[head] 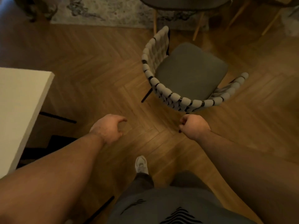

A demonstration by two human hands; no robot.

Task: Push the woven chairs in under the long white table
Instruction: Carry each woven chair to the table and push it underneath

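Both hands are empty and apart, low over the floor [97,70]. The left hand [108,128] hangs with loose fingers. The right hand [193,126] is curled in a fist, near the back of the woven chair [191,73]. That chair stands on the right, well apart from the white table [21,102] on the left, so it is not pushed in yet

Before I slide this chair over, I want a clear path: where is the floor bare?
Bare floor lies between the table and the woven chair, up to the rug. Crowded: dark legs under the table, and a wooden-legged chair beyond the woven one.
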